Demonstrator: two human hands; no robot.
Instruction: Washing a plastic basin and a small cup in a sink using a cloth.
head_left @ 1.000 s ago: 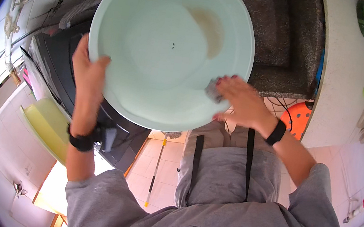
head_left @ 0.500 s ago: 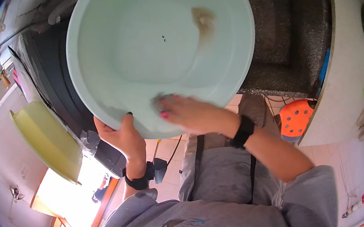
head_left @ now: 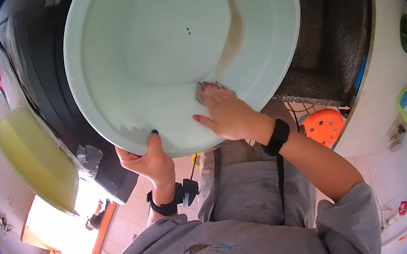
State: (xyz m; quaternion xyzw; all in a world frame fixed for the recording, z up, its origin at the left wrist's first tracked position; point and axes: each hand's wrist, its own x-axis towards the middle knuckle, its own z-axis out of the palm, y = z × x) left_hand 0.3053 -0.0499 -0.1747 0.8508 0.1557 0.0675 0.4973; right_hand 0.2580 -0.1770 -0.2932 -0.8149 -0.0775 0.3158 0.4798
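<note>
The person's right hand (head_left: 233, 115) is closed over a grey scouring pad (head_left: 200, 92), pressing it to the near inside wall of a pale green basin (head_left: 157, 51), while the left hand (head_left: 153, 160) grips the near rim, thumb inside. I see brown water (head_left: 234, 31) curving along the basin's right side, past 2 dark specks (head_left: 188, 31); beyond are a dark sink (head_left: 325, 45), an orange stool (head_left: 323, 126) and, off left, a yellow tub (head_left: 38, 154)
</note>
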